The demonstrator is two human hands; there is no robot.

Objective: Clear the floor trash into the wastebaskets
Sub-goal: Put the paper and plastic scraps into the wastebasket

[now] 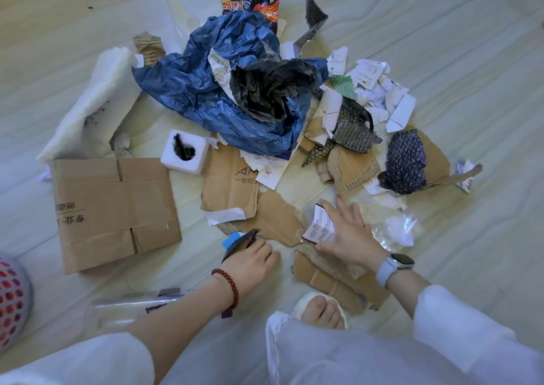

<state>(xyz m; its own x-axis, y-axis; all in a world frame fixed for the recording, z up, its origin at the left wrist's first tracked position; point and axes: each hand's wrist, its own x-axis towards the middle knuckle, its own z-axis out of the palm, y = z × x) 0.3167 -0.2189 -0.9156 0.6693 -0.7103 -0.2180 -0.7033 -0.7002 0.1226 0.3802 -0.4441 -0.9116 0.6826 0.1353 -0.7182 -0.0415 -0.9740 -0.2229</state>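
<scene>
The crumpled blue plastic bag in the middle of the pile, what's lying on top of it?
On the blue plastic bag lie a crumpled black plastic bag and a torn printed paper strip. Whatever is beneath the blue bag is covered.

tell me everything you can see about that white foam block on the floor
The white foam block looks like squarish, thick moulded packing foam with rounded edges. A round hollow in its top holds something dark and crumpled. It sits flat on the floor, beside the flattened cardboard box, just in front of the crumpled blue bag.
</scene>
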